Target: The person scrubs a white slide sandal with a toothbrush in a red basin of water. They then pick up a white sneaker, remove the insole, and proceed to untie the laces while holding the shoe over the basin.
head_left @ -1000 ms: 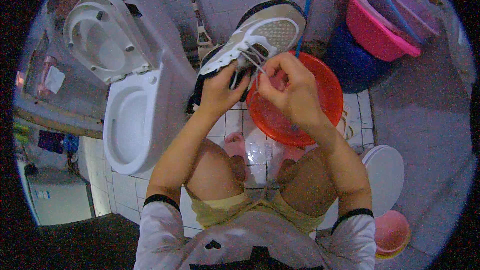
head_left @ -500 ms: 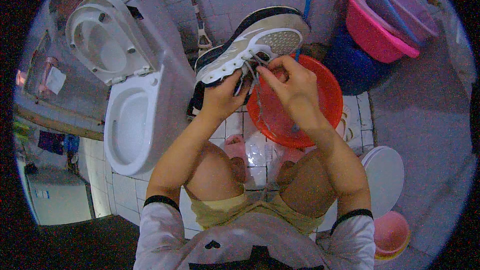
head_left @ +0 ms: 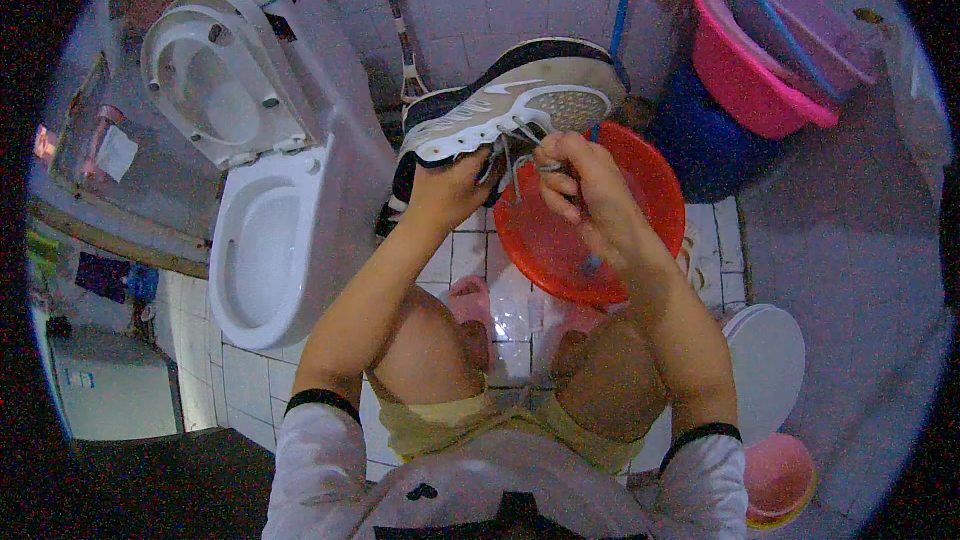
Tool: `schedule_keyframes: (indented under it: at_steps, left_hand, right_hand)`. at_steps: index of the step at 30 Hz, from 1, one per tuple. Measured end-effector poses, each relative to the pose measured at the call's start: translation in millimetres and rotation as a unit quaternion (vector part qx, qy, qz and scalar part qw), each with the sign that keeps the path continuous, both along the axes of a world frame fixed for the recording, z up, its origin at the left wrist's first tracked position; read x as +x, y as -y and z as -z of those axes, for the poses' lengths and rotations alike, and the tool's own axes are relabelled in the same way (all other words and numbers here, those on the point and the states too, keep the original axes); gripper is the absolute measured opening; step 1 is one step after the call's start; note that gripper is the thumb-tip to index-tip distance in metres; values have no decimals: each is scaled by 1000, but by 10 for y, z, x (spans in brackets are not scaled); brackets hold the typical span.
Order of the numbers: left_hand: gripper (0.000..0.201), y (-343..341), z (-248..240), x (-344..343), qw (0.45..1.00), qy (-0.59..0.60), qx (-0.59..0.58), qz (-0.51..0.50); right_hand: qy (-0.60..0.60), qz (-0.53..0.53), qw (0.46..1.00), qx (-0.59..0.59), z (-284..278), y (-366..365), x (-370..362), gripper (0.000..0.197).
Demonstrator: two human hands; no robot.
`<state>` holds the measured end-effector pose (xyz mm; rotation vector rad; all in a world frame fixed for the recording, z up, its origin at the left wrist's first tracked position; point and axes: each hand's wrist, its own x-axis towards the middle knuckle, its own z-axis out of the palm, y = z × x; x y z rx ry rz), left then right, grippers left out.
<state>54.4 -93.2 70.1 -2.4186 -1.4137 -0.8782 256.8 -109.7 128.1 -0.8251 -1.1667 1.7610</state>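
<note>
A white and beige sneaker (head_left: 470, 120) with a black sole edge is held up in front of me, turned on its side. My left hand (head_left: 455, 185) grips it at the ankle opening, its fingers partly hidden inside the shoe. Grey shoelaces (head_left: 507, 162) hang from the eyelets. My right hand (head_left: 590, 185) is closed in a pinch on a lace, a little to the right of the shoe's tongue. Beneath that hand stands a red basin (head_left: 650, 200) on the tiles. A dark shoe (head_left: 400, 180) shows partly behind the sneaker.
A white toilet (head_left: 260, 250) with its lid raised stands at left. Pink and purple basins (head_left: 740, 70) are stacked over a dark blue tub (head_left: 705, 140) at far right. Nearer on the right are a white round lid (head_left: 768, 370) and a small pink bowl (head_left: 780, 475).
My right hand has turned and curled tighter around the lace. The sneaker sits slightly lower and further right in view.
</note>
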Motion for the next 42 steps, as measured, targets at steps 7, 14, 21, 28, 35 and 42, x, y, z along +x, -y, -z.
schedule_keyframes:
  at_steps: [7,14,21,28,35,42]
  left_hand:
    - [34,95,-75,93,987,148,-57,-17]
    - [42,215,-73,248,984,180,-19,-5]
    - [42,103,-20,123,976,215,-33,-3]
    - [41,153,-1,66,995,99,-9,-30]
    - [46,260,-47,177,981,186,-35,-40]
    - [41,196,-4,140,986,167,-12,-16]
  right_hand:
    - [256,113,870,406,-135,97,-54,17]
    - [302,170,790,506,66,132,37,22]
    - [143,135,919,341,48,238,20,16]
    - [17,39,988,147,-105,331,187,22]
    - [240,77,956,152,97,207,98,28]
    - [253,78,942,205,95,164,49,27]
